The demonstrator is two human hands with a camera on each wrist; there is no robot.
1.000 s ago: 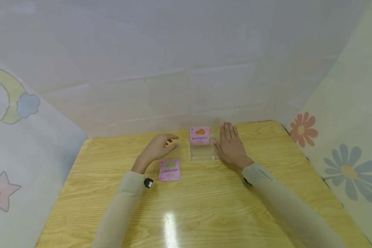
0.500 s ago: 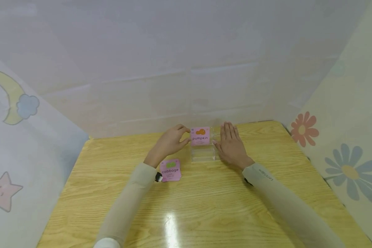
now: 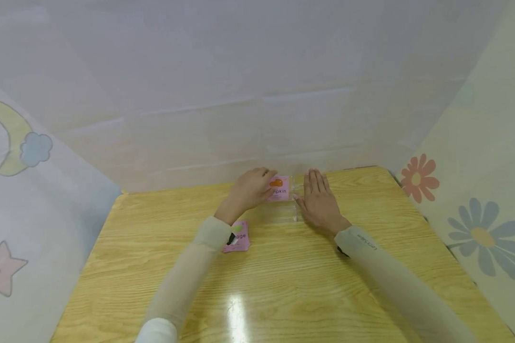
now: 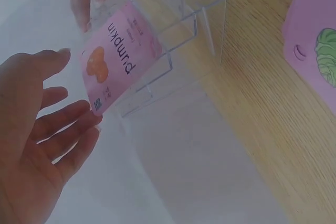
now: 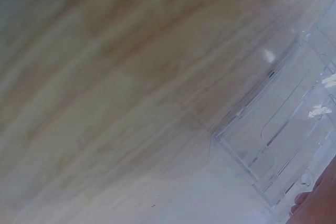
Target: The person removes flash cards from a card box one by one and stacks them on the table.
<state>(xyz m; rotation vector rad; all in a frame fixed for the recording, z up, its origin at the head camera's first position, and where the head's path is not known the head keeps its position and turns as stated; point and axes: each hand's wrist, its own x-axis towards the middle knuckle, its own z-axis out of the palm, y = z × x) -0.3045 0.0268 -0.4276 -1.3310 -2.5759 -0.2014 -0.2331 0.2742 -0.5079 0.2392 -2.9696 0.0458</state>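
A pink pumpkin card (image 3: 280, 189) stands in the back slot of a clear stepped plastic holder (image 4: 184, 27). In the head view my left hand (image 3: 251, 186) covers the card's left part. The left wrist view shows this hand's fingers (image 4: 65, 129) loosely bent, with fingertips right at the card's corner and the thumb apart from its edge. My right hand (image 3: 319, 200) lies with straight fingers along the holder's right side, thumb toward the holder. Below the left wrist lies a small stack of pink cards (image 3: 242, 242), a cabbage card on top, partly hidden by the wrist.
The wooden table (image 3: 309, 286) ends at a pale back wall (image 3: 197, 143) close behind the holder. Decorated panels stand on both sides, with a moon (image 3: 15, 138) and star at left and flowers (image 3: 482, 238) at right.
My left hand has moved right and forward from above the cabbage stack to the pumpkin card, now overlapping it. The right hand and the holder have stayed in place.
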